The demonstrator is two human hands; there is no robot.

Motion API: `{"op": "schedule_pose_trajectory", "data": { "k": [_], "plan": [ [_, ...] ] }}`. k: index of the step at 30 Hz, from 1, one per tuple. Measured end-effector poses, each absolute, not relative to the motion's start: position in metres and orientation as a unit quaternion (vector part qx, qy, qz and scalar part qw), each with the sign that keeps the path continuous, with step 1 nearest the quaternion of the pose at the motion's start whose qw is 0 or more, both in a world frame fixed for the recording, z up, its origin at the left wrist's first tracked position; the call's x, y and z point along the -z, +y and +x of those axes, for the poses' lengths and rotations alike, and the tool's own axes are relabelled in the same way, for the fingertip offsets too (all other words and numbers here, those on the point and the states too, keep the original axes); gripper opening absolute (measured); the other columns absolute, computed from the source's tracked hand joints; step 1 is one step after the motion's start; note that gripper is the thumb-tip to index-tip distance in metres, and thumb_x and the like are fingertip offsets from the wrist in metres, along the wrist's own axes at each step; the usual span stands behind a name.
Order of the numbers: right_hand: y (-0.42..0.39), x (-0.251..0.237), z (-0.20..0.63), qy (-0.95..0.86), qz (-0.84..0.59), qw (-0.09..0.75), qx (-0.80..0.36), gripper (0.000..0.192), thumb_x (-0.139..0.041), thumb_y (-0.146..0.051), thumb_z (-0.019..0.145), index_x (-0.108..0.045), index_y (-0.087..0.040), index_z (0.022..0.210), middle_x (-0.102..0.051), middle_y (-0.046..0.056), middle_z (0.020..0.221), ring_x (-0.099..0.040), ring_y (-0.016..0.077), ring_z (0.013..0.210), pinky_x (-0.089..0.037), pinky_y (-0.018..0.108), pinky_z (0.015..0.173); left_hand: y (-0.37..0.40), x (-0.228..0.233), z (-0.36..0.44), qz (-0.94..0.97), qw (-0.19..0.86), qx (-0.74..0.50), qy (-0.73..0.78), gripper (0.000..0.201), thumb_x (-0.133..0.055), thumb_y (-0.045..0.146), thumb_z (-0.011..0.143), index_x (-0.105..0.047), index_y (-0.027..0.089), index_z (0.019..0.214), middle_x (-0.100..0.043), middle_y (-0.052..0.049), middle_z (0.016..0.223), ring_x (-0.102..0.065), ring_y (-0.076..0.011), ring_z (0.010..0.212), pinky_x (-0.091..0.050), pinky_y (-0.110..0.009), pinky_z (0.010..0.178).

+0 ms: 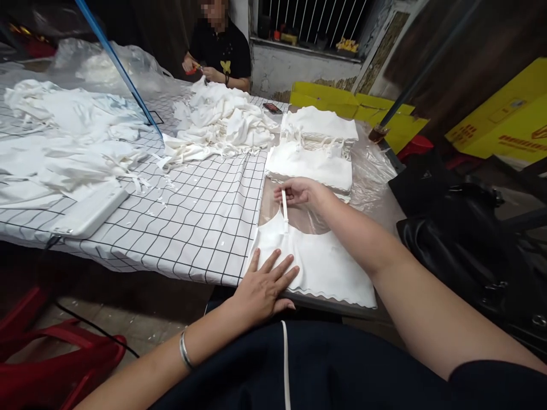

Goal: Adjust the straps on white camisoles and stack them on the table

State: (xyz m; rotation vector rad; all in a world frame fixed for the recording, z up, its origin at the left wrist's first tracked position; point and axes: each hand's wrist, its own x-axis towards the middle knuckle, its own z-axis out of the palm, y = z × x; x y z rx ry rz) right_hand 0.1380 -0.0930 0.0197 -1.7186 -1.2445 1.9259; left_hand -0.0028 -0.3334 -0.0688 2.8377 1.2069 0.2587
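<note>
**White top laid flat, strap pulled straight**

The small white fabric camisole (318,265) lies at the surface's (200,216) near edge, scalloped hem toward the person. Left hand (265,285) rests flat, fingers spread, on it. Right hand (299,191) pinches its thin white strap (284,209), running lengthwise toward the folded white stack (316,154).

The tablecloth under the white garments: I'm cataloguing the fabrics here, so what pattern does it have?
The tablecloth is white with a thin black grid of squares, shown best in the head view.
</note>
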Motion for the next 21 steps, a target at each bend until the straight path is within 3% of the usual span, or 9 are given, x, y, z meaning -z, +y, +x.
{"op": "schedule_pose_trajectory", "data": {
  "k": [3,7,14,17,21],
  "plan": [
    [-0.092,-0.01,0.137,-0.465,-0.602,0.094,-0.643,0.021,-0.051,-0.015,0.094,-0.062,-0.013,0.077,-0.064,0.003,0.063,-0.058,0.0073,0.053,-0.053,0.017,0.057,-0.334,0.068,-0.002,0.915,0.028,-0.086,0.393,0.072,-0.03,0.071,0.09,-0.037,0.03,0.149,-0.038,-0.005,0.154,-0.028,-0.0353,0.144,-0.005,-0.065,0.116],
    [-0.087,-0.011,0.148,-0.532,-0.614,0.056,-0.58,0.013,-0.066,-0.014,0.086,-0.061,-0.013,0.074,-0.061,-0.001,0.055,-0.049,0.0059,0.043,-0.045,0.016,0.045,-0.334,0.068,-0.002,0.913,0.039,-0.096,0.394,0.071,-0.029,0.071,0.09,-0.037,0.03,0.148,-0.037,-0.004,0.155,-0.027,-0.0353,0.144,-0.005,-0.067,0.115],
    [-0.077,-0.032,0.165,-0.596,-0.629,0.036,-0.498,0.021,-0.077,-0.021,0.077,-0.06,-0.015,0.066,-0.051,-0.002,0.045,-0.045,0.0074,0.037,-0.038,0.02,0.039,-0.334,0.071,-0.003,0.911,0.052,-0.103,0.397,0.071,-0.034,0.07,0.09,-0.037,0.031,0.149,-0.037,-0.005,0.155,-0.026,-0.0359,0.144,-0.005,-0.068,0.115],
    [-0.082,-0.034,0.17,-0.573,-0.599,0.042,-0.558,0.028,-0.07,-0.029,0.083,-0.059,-0.016,0.062,-0.051,-0.001,0.047,-0.042,0.007,0.039,-0.035,0.02,0.04,-0.334,0.071,-0.003,0.912,0.042,-0.094,0.396,0.071,-0.036,0.069,0.09,-0.036,0.031,0.149,-0.036,-0.005,0.155,-0.026,-0.0362,0.144,-0.009,-0.068,0.114],
    [-0.092,-0.029,0.171,-0.429,-0.523,0.184,-0.713,0.036,-0.056,-0.029,0.09,-0.048,-0.018,0.057,-0.047,-0.004,0.046,-0.038,0.0076,0.042,-0.038,0.022,0.049,-0.334,0.07,-0.002,0.914,0.039,-0.085,0.395,0.071,-0.036,0.069,0.09,-0.036,0.03,0.149,-0.036,-0.006,0.155,-0.028,-0.0372,0.143,-0.014,-0.07,0.113]
  ]
}}
